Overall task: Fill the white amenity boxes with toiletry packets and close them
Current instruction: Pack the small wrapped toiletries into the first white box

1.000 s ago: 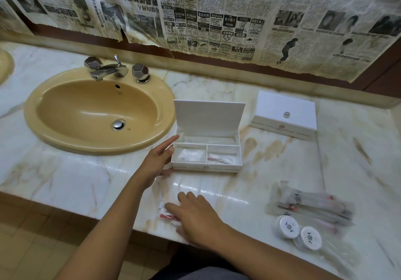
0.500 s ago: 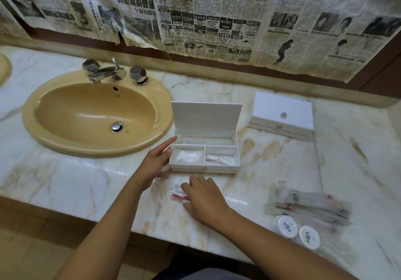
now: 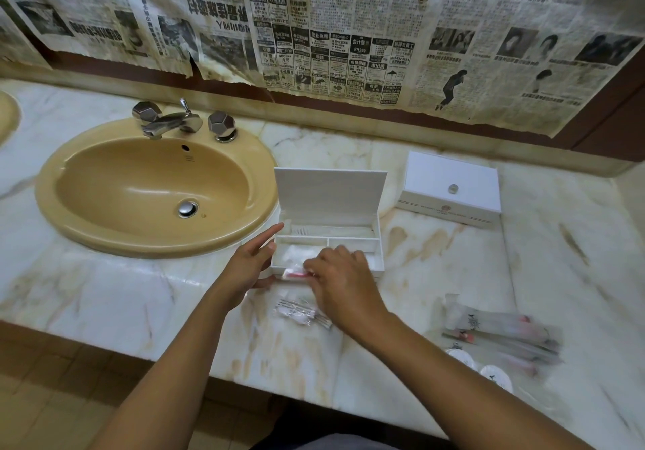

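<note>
Right hand [image 3: 343, 284] grip pinches a pink-and-clear packet [image 3: 295, 272] at the open box [image 3: 328, 240] front edge on the counter [image 3: 436, 264], left hand [image 3: 249, 263] fingers straight, steadying the box's left side.

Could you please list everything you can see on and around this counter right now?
open amenity box: 1, white, lid up, beside the sink
closed amenity box: 1, white, far right of the counter
small packet: 1, clear with pink, at the open box's front edge
clear packet: 1, on the counter under the right hand
toiletry packets: a blurred pile, clear with pink, near right
round lids: 2, white, by that pile
sink: 1, tan
tap: 1, chrome
newspaper: sheets on the wall
counter: marble
left hand: touches the open box's left side
right hand: fingers pinch the small packet
</note>
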Action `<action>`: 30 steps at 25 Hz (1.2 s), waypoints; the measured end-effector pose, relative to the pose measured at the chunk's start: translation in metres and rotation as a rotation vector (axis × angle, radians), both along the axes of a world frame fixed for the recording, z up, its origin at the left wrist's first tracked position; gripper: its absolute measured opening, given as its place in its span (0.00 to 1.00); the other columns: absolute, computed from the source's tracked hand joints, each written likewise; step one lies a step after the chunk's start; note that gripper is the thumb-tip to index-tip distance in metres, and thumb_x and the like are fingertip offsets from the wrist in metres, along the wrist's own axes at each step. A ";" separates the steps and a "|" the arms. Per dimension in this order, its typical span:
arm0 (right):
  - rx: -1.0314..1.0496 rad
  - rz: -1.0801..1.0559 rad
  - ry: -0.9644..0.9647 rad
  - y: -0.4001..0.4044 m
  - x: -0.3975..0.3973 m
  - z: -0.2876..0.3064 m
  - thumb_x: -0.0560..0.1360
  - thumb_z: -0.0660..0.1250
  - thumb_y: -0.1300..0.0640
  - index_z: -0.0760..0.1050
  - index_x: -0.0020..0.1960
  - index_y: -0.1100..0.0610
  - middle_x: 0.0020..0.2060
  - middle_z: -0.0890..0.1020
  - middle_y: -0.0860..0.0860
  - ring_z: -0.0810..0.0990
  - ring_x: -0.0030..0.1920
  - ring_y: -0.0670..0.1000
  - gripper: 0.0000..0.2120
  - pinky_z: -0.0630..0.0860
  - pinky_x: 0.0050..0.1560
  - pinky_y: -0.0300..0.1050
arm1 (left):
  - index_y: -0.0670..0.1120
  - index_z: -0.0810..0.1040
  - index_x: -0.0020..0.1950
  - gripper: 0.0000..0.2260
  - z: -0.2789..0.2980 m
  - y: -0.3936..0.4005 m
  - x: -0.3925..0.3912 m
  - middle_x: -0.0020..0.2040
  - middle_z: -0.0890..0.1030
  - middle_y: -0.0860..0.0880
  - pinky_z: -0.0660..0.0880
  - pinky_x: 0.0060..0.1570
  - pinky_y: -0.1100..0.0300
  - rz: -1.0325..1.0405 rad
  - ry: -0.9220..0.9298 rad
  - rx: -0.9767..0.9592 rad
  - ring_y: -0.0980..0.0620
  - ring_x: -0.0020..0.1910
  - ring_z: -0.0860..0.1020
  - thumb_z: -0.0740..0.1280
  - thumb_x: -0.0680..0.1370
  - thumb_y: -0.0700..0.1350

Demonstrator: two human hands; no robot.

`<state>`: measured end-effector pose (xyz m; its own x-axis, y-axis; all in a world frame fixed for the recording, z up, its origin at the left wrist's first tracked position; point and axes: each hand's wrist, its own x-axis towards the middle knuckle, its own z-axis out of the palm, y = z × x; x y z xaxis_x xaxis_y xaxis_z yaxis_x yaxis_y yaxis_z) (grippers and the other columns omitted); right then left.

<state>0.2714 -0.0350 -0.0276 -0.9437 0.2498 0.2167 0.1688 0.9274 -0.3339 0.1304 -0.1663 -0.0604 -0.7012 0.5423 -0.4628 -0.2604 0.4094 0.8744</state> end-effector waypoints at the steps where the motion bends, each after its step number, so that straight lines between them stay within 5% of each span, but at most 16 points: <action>1: 0.001 -0.046 0.002 0.011 -0.003 0.006 0.68 0.72 0.57 0.80 0.42 0.51 0.37 0.79 0.49 0.77 0.41 0.55 0.03 0.68 0.40 0.47 | 0.70 0.74 0.63 0.15 0.000 0.000 0.000 0.37 0.62 0.49 0.77 0.54 0.50 -0.002 -0.005 -0.005 0.51 0.39 0.65 0.59 0.83 0.50; 5: -0.032 -0.163 -0.252 0.055 -0.007 0.023 0.76 0.65 0.55 0.79 0.57 0.50 0.52 0.77 0.51 0.73 0.55 0.55 0.11 0.65 0.52 0.49 | 0.70 0.74 0.63 0.16 -0.002 -0.001 -0.001 0.38 0.61 0.48 0.75 0.58 0.44 -0.016 -0.007 -0.016 0.47 0.43 0.64 0.59 0.83 0.50; 11: -0.029 -0.167 -0.449 0.065 -0.015 0.008 0.73 0.65 0.62 0.80 0.53 0.53 0.53 0.78 0.53 0.74 0.56 0.56 0.11 0.66 0.52 0.48 | 0.72 0.73 0.62 0.15 -0.002 -0.001 -0.002 0.46 0.66 0.46 0.75 0.59 0.44 -0.026 0.004 -0.022 0.48 0.46 0.69 0.58 0.83 0.51; 19: -0.137 -0.143 -0.362 0.054 -0.015 0.014 0.77 0.63 0.51 0.76 0.62 0.51 0.58 0.78 0.52 0.74 0.60 0.55 0.14 0.67 0.58 0.49 | 0.71 0.73 0.63 0.15 -0.003 -0.001 -0.002 0.44 0.66 0.45 0.76 0.58 0.45 -0.025 -0.004 -0.012 0.50 0.46 0.71 0.59 0.83 0.52; 22: -0.159 -0.078 -0.284 0.031 -0.014 0.016 0.77 0.63 0.50 0.77 0.61 0.51 0.55 0.79 0.51 0.76 0.57 0.54 0.14 0.68 0.57 0.48 | 0.72 0.73 0.63 0.14 -0.004 -0.002 -0.004 0.47 0.72 0.46 0.76 0.58 0.45 -0.036 0.000 -0.008 0.49 0.51 0.75 0.59 0.82 0.53; 26: -0.227 0.001 -0.236 -0.005 -0.010 0.007 0.77 0.62 0.50 0.78 0.58 0.52 0.51 0.80 0.51 0.78 0.54 0.54 0.13 0.71 0.51 0.48 | 0.71 0.73 0.63 0.15 -0.004 -0.001 -0.003 0.39 0.65 0.48 0.76 0.58 0.45 -0.022 0.010 -0.013 0.51 0.42 0.68 0.59 0.82 0.52; 30: -0.263 0.042 -0.311 -0.025 -0.003 -0.018 0.76 0.63 0.45 0.78 0.58 0.52 0.54 0.80 0.50 0.77 0.56 0.53 0.16 0.73 0.51 0.47 | 0.72 0.73 0.63 0.14 -0.004 -0.003 -0.003 0.44 0.68 0.45 0.76 0.58 0.46 -0.043 0.009 -0.012 0.50 0.46 0.71 0.59 0.82 0.53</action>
